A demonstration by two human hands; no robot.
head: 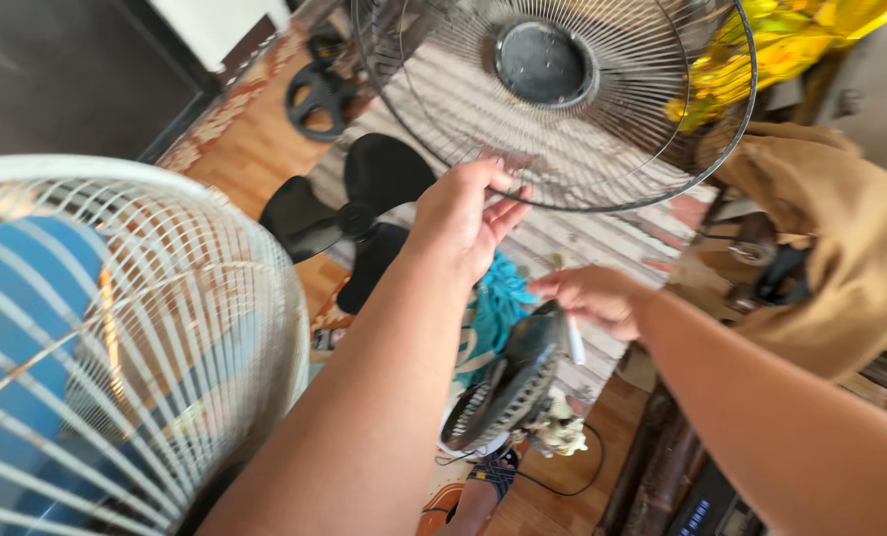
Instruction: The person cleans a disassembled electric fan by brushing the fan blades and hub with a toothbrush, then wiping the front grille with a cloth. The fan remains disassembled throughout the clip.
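Observation:
My left hand (pixel 460 220) is raised and pinches the lower rim of a round dark wire fan grille (pixel 652 149), which is held up in front of me with its dark centre cap at the top. My right hand (pixel 594 296) reaches in from the right, just above a black fan motor housing (pixel 511 382) with a ribbed back. A small white stick (pixel 575 340) pokes down from its curled fingers. The right hand is blurred.
A white-caged fan with blue blades (pixel 116 347) fills the left. On the floor lie a black three-blade fan propeller (pixel 354 213), a black wheel-shaped part (pixel 316 96), a teal cloth (pixel 500 308) and a black cable (pixel 587 467). At the right hangs a brown cloth (pixel 845 248).

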